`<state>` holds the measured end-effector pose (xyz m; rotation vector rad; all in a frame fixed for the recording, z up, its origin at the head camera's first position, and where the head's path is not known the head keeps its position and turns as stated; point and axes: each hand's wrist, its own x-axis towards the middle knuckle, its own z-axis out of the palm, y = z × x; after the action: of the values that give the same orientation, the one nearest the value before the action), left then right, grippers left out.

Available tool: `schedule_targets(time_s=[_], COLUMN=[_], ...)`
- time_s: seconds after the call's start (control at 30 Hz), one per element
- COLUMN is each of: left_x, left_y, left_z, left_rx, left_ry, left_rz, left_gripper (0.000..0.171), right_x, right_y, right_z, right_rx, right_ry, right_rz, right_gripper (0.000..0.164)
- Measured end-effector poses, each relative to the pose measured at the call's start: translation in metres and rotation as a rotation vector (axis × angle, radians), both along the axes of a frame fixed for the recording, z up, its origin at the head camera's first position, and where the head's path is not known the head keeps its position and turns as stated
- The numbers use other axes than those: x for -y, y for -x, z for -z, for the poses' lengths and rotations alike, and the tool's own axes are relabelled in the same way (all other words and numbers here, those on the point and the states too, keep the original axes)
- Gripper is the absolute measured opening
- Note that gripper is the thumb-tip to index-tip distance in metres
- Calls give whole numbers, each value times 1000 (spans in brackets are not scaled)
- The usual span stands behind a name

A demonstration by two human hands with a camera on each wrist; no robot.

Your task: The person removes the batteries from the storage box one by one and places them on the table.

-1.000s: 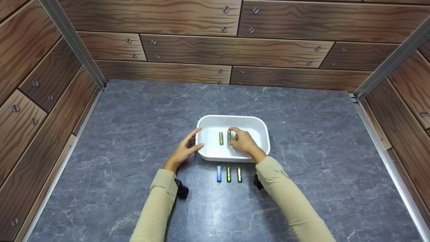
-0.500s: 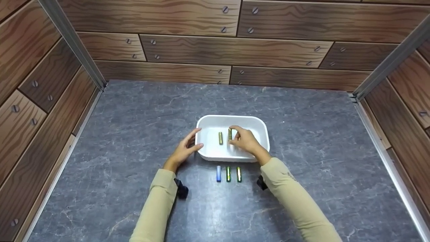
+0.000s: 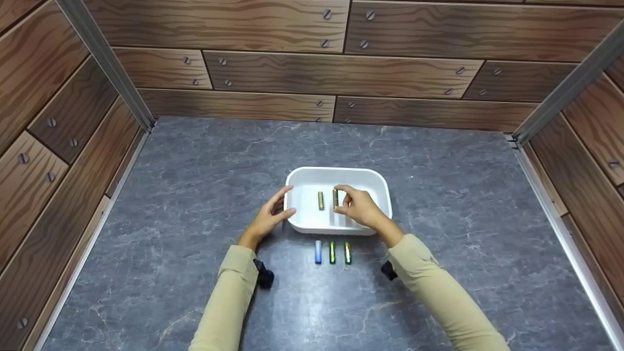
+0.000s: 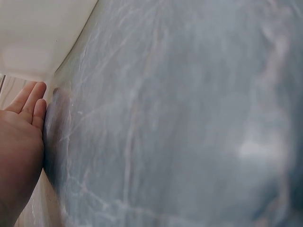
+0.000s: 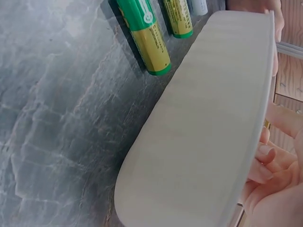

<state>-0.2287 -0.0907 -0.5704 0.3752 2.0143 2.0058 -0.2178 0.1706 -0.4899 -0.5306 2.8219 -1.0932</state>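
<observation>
A white rectangular tub (image 3: 336, 169) stands on the grey marbled surface. Inside it lies one gold battery (image 3: 321, 201). Just right of that one, my right hand (image 3: 361, 208) pinches a second battery (image 3: 335, 199) by its two ends, between thumb and fingertip, over the tub floor. My left hand (image 3: 264, 220) rests at the tub's left end, thumb and fingers spread at the rim; the left wrist view shows its fingers (image 4: 35, 101) fairly straight beside the white wall. In the right wrist view the tub's side wall (image 5: 199, 118) covers much of the right hand's work.
In front of the tub lie a blue battery (image 3: 318, 252), a green-and-gold battery (image 3: 332, 252) and another green-and-gold battery (image 3: 347, 253), side by side in a row. Wood-patterned walls (image 3: 273, 73) enclose the surface at the back and sides.
My right hand, still pinching the battery, has shifted slightly right, its forearm swinging outward to the right. The left hand and the tub stay put.
</observation>
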Motion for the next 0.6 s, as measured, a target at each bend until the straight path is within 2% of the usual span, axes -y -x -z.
schedule_targets(time_s=[0.37, 0.6], left_x=[-1, -1], left_y=[1, 1], left_z=[0, 2], left_rx=[10, -3], left_ry=[-19, -17], left_rz=[-3, -3], left_gripper=[66, 66], right_x=[-8, -11], right_y=[-13, -24], right_z=[-5, -9], right_rx=[-46, -23], right_ry=[51, 53], right_rz=[-64, -74], right_gripper=[52, 53])
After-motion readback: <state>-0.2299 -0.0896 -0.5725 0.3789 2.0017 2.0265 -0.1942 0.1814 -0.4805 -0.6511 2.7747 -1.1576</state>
